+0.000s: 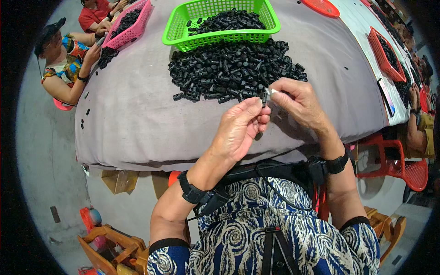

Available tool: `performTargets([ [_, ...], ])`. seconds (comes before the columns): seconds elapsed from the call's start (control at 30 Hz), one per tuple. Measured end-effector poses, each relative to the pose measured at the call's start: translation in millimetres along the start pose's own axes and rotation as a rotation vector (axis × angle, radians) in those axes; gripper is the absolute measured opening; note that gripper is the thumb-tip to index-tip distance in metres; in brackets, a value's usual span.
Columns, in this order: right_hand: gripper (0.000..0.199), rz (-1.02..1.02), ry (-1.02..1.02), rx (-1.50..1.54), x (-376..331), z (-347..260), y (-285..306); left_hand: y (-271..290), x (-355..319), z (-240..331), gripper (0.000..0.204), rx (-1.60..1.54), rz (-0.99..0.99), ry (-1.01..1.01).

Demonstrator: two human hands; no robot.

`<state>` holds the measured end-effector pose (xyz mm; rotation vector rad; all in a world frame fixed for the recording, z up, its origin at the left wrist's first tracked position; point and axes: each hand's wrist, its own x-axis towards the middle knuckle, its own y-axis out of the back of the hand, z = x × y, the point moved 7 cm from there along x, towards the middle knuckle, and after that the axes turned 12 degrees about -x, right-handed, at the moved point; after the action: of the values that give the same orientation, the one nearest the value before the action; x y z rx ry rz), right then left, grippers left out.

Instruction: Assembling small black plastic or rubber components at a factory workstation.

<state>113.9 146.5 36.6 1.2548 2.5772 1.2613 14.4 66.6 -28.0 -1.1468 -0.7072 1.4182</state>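
"What surrounds the hands?"

"A worktop (pixel 137 123) under grey cloth. Just beyond the fingertips a heap of small black cylindrical parts (pixel 233 73) spreads across the middle, between the hands and the green basket (pixel 206 43). A few loose pieces lie near the left edge, and a red plastic chair (pixel 415 176) stands off to the right."

"Anyone close?"

"A co-worker in a dark cap (pixel 64 73) sits at the far left, well apart."

"And the containers?"

"The green basket, slatted and rectangular, holds more black parts, with some bare floor at its left end. The pink basket (pixel 123 41) by the co-worker and the red basket (pixel 393 73) at far right hold black pieces too."

"What about the fingers?"

"The left hand (pixel 236 130) pinches one black part (pixel 264 99) upright between thumb and fingers, just above the heap's near edge. The right hand (pixel 300 103) is curled closed on a small white piece (pixel 274 92), right beside that part. The fingers cover most of it, so I can't tell what it is."
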Motion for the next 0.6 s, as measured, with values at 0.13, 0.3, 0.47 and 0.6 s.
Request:
performTargets([
  [0.13, 0.013, 0.069, -0.053, 0.058, -1.2, 1.6, 9.0, 0.8, 2.3, -1.3, 0.01, -0.085, 0.005, 0.013],
  [0.3, 0.015, -0.005, 0.073, 0.025, -1.4, -5.7, 0.4, -0.3, 1.8, -1.1, 0.01, -0.128, -0.011, 0.018],
  [0.47, 0.017, -0.086, 0.057, 0.045, -1.0, -16.2, -3.0, 0.9, 2.4, 0.9, 0.011, -0.141, -0.021, 0.019],
  [0.6, 0.017, -0.106, 0.072, -0.014, -0.5, -18.1, -2.9, -0.4, 2.0, 1.0, 0.011, -0.116, -0.036, 0.037],
])
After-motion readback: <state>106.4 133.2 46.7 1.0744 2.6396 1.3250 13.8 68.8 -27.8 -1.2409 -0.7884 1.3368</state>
